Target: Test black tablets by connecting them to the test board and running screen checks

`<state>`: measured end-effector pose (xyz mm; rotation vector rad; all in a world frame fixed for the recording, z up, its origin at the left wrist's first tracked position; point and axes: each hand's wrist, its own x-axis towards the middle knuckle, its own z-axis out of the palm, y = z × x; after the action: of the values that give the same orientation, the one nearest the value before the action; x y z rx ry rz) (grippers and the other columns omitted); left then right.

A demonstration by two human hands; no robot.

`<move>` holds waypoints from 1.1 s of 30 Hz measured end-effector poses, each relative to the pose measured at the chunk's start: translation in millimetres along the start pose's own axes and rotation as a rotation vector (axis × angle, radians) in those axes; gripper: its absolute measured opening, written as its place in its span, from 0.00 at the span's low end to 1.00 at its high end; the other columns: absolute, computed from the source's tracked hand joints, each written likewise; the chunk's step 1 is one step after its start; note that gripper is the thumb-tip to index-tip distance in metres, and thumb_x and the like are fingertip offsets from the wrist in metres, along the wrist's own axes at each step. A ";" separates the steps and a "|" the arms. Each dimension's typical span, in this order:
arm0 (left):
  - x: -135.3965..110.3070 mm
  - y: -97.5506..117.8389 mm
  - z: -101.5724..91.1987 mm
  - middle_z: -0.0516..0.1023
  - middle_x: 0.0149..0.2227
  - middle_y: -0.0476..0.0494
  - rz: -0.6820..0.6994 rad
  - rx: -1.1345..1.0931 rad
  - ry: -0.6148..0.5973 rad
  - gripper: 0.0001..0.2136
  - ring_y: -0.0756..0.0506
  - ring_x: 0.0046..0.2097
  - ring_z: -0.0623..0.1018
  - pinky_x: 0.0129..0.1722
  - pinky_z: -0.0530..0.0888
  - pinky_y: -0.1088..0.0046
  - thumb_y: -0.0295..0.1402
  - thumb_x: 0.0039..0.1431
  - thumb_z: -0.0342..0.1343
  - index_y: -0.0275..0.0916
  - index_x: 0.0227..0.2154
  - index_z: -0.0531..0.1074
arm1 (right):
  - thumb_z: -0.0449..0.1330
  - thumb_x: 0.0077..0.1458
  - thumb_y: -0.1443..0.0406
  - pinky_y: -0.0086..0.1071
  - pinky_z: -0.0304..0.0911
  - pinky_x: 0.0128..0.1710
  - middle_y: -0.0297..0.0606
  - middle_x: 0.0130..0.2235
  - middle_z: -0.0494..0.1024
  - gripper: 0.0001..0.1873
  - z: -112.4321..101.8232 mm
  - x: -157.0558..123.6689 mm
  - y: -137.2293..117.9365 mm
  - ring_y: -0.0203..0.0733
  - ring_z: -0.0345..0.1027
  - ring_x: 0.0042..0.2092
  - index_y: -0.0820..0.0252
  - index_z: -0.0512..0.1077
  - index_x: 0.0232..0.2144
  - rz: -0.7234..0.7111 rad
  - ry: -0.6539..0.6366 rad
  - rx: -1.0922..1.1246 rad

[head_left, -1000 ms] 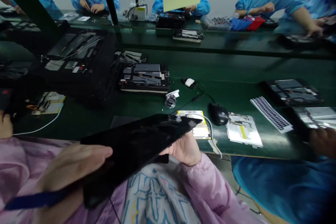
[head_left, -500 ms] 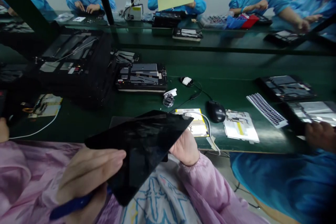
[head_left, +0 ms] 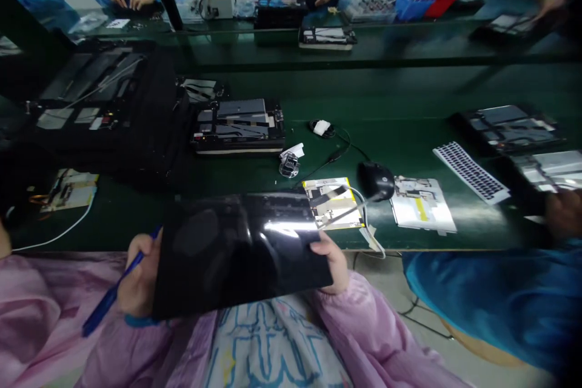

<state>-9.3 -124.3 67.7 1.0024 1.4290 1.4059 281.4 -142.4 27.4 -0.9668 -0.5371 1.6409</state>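
A glossy black tablet screen (head_left: 236, 254) is held in front of my body, its shiny face toward me and light glaring off its upper right. My left hand (head_left: 139, 276) is closed on its left edge, fingers partly hidden behind it. That same hand also keeps a slim blue pen-like tool (head_left: 111, 297), slanting down to the left; its exact kind is unclear. At the right edge, my right hand (head_left: 334, 260) grips the screen with the thumb on the front. Just beyond the screen lies a white-and-yellow tablet part (head_left: 334, 203) with a white cable across it.
A tall stack of black device trays (head_left: 104, 115) stands at left, beside a lower stack (head_left: 239, 127). Farther right are a black mouse (head_left: 376, 180), a silver part (head_left: 422, 203) and a sheet of black keys (head_left: 470, 171). A co-worker's blue sleeve (head_left: 491, 297) is close at right.
The screen has swung from a steep tilt to nearly level, its face now turned toward me. My left hand moved from its front to its left edge; the right thumb now shows in front.
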 end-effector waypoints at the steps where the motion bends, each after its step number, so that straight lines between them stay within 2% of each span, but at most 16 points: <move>1: 4.9 -4.9 -2.1 0.78 0.38 0.47 -0.020 -0.027 0.011 0.14 0.43 0.41 0.77 0.42 0.76 0.65 0.39 0.49 0.65 0.41 0.29 0.66 | 0.59 0.42 0.61 0.47 0.65 0.53 0.37 0.43 0.80 0.21 4.3 -2.3 6.2 0.52 0.71 0.51 0.55 0.75 0.42 -0.020 -0.002 -0.019; 4: 20.1 -19.3 -7.8 0.79 0.35 0.48 -0.079 -0.045 0.019 0.21 0.41 0.41 0.79 0.43 0.75 0.65 0.35 0.40 0.69 0.40 0.23 0.57 | 0.61 0.46 0.61 0.47 0.61 0.58 0.36 0.49 0.78 0.24 10.9 -4.1 22.1 0.50 0.68 0.55 0.51 0.72 0.48 -0.069 -0.046 -0.170; 6: 27.4 -27.6 -11.7 0.80 0.39 0.46 -0.084 0.037 0.004 0.20 0.40 0.45 0.79 0.47 0.74 0.63 0.34 0.41 0.67 0.41 0.23 0.56 | 0.60 0.51 0.59 0.47 0.57 0.61 0.38 0.51 0.75 0.21 6.8 -1.6 29.6 0.49 0.65 0.57 0.51 0.72 0.49 -0.154 -0.010 -0.348; 8: 32.0 -34.0 -15.6 0.79 0.43 0.44 -0.043 0.179 0.015 0.19 0.40 0.47 0.78 0.49 0.73 0.62 0.34 0.44 0.66 0.41 0.23 0.56 | 0.60 0.54 0.59 0.48 0.50 0.65 0.40 0.55 0.72 0.19 -2.2 2.2 35.4 0.49 0.60 0.61 0.52 0.72 0.49 -0.284 0.084 -0.539; 10: 35.3 -38.4 -18.5 0.78 0.46 0.41 0.012 0.329 0.038 0.18 0.40 0.49 0.78 0.50 0.73 0.62 0.36 0.45 0.64 0.41 0.22 0.56 | 0.59 0.55 0.58 0.49 0.45 0.67 0.42 0.60 0.66 0.21 -11.8 5.9 40.8 0.49 0.53 0.64 0.52 0.70 0.52 -0.367 0.131 -0.647; 12: 37.7 -41.2 -19.0 0.78 0.47 0.38 0.054 0.441 0.037 0.18 0.40 0.47 0.78 0.49 0.73 0.62 0.37 0.46 0.63 0.41 0.22 0.55 | 0.59 0.56 0.58 0.49 0.44 0.67 0.43 0.63 0.62 0.26 -17.9 8.5 46.0 0.49 0.52 0.65 0.52 0.65 0.57 -0.357 0.113 -0.643; 15: 39.2 -42.9 -14.3 0.79 0.47 0.36 0.114 0.531 0.019 0.17 0.41 0.44 0.79 0.48 0.74 0.62 0.38 0.49 0.60 0.41 0.22 0.55 | 0.59 0.56 0.56 0.48 0.44 0.67 0.43 0.62 0.63 0.31 -17.6 11.2 49.7 0.47 0.55 0.64 0.53 0.61 0.60 -0.274 0.073 -0.538; 19: 38.8 -45.1 -1.4 0.78 0.49 0.36 0.185 0.603 0.009 0.15 0.40 0.50 0.78 0.51 0.71 0.60 0.36 0.53 0.57 0.41 0.23 0.55 | 0.61 0.54 0.55 0.45 0.44 0.67 0.42 0.62 0.64 0.31 -7.7 18.6 39.8 0.45 0.54 0.65 0.53 0.63 0.59 -0.232 0.103 -0.420; 23: 43.4 -48.1 6.9 0.76 0.51 0.34 0.208 0.646 -0.007 0.13 0.39 0.52 0.76 0.53 0.70 0.57 0.36 0.54 0.56 0.42 0.24 0.55 | 0.63 0.51 0.55 0.45 0.47 0.66 0.41 0.59 0.69 0.31 -5.8 31.6 18.9 0.45 0.60 0.62 0.53 0.66 0.56 -0.200 0.110 -0.327; 26: 50.2 -38.1 8.5 0.76 0.52 0.34 0.251 0.722 -0.045 0.13 0.39 0.50 0.77 0.53 0.68 0.53 0.36 0.53 0.56 0.42 0.24 0.55 | 0.64 0.50 0.55 0.45 0.54 0.63 0.40 0.53 0.75 0.27 -14.2 38.7 3.6 0.45 0.67 0.56 0.53 0.69 0.53 -0.192 0.100 -0.332; 29: 55.3 -10.6 18.7 0.74 0.54 0.35 0.374 0.811 -0.037 0.12 0.38 0.51 0.75 0.57 0.63 0.50 0.36 0.54 0.56 0.42 0.25 0.56 | 0.64 0.51 0.56 0.44 0.65 0.54 0.41 0.48 0.78 0.21 -27.7 43.6 -11.4 0.45 0.73 0.47 0.54 0.74 0.47 -0.225 0.184 -0.419; 30: 55.8 0.5 27.3 0.74 0.54 0.35 0.404 0.810 -0.076 0.12 0.38 0.51 0.75 0.56 0.64 0.51 0.36 0.55 0.55 0.42 0.25 0.56 | 0.64 0.51 0.56 0.43 0.68 0.49 0.41 0.46 0.79 0.18 -32.3 45.4 -16.8 0.44 0.74 0.43 0.55 0.75 0.44 -0.240 0.208 -0.445; 31: 55.6 11.2 39.3 0.76 0.51 0.36 0.437 0.792 -0.146 0.13 0.38 0.49 0.77 0.53 0.67 0.53 0.36 0.55 0.55 0.42 0.25 0.55 | 0.63 0.52 0.56 0.42 0.70 0.45 0.40 0.44 0.79 0.17 -36.6 47.5 -22.4 0.43 0.74 0.39 0.56 0.76 0.42 -0.255 0.221 -0.468; 33: 53.8 27.5 73.6 0.79 0.47 0.39 0.435 0.758 -0.423 0.11 0.41 0.46 0.78 0.50 0.69 0.60 0.33 0.57 0.54 0.41 0.25 0.56 | 0.62 0.53 0.55 0.39 0.70 0.38 0.38 0.36 0.80 0.15 -44.0 52.2 -33.9 0.41 0.73 0.32 0.57 0.77 0.39 -0.274 0.219 -0.508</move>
<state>44.2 -50.0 94.0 2.0552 1.4823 0.8209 333.5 -88.9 12.0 -1.3559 -0.9162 1.1546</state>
